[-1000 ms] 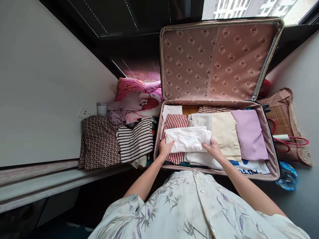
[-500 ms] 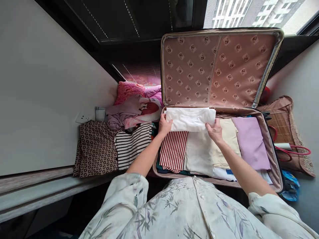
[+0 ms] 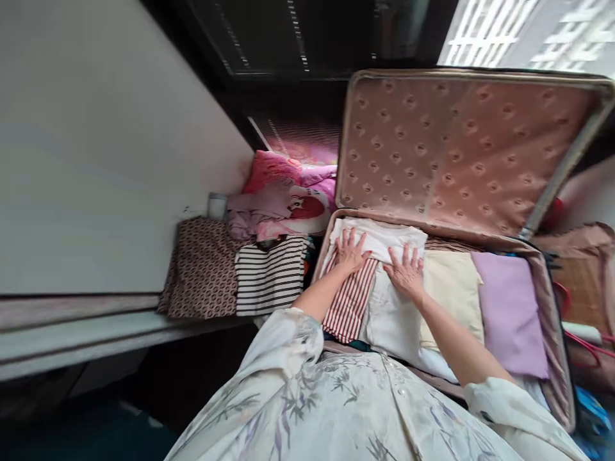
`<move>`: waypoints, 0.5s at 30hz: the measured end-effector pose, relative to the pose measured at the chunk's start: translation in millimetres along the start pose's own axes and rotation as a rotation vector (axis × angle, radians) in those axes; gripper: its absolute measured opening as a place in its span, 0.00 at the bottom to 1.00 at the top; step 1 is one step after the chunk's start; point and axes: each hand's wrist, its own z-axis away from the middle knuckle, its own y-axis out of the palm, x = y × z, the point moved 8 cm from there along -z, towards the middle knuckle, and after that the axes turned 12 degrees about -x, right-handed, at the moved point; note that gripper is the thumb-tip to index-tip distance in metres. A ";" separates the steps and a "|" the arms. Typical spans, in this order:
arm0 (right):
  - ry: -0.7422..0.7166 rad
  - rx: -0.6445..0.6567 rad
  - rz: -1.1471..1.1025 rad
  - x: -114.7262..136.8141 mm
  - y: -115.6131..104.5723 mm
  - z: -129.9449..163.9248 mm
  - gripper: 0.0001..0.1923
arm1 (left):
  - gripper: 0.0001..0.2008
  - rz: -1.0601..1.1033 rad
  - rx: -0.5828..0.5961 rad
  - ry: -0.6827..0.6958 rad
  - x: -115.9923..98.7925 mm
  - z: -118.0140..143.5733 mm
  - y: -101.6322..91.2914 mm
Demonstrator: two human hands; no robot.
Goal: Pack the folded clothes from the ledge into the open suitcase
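A folded white shirt (image 3: pixel 384 237) lies along the back left of the open suitcase (image 3: pixel 560 358). My left hand (image 3: pixel 352 255) rests on its left part with fingers spread, partly over a red-and-white striped garment (image 3: pixel 350 298). Fingers apart, my right hand (image 3: pixel 406 269) presses on the shirt's right part and the white folded garment (image 3: pixel 396 317) in front of it. To the right of that hand lie a cream folded garment (image 3: pixel 451 291) and a lilac one (image 3: pixel 509 307).
Left of the suitcase are a black-and-white striped garment (image 3: pixel 270 275), a brown patterned cloth (image 3: pixel 204 269), and a heap of mauve clothing (image 3: pixel 262 211) by a pink pillow (image 3: pixel 271 169). The suitcase lid (image 3: pixel 461 147) stands raised against the window. A brown bag (image 3: pixel 589 269) sits at right.
The white shirt has gone from being held at both ends to lying in the suitcase. Both hands have let go and flattened onto it. The view has swung left.
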 end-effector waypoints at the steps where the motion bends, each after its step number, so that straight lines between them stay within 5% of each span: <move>1: -0.004 -0.014 0.020 -1.2 0.3 -0.3 0.34 | 0.37 -0.004 0.019 0.003 0.4 -2.1 1.8; 6: -0.042 -0.079 0.082 -4.5 7.2 -2.3 0.35 | 0.38 0.051 0.067 0.077 -2.1 0.9 -3.9; 10: -0.076 -0.119 0.083 -3.9 -0.7 2.2 0.34 | 0.32 0.238 -0.049 0.167 2.5 47.8 -47.6; 13: -0.028 -0.167 0.050 3.5 -21.6 6.5 0.34 | 0.21 0.410 -0.365 0.004 66.3 106.3 -111.9; 15: 0.006 -0.221 -0.029 22.5 -39.5 9.9 0.35 | 0.17 0.464 -0.613 -0.383 151.3 158.6 -149.9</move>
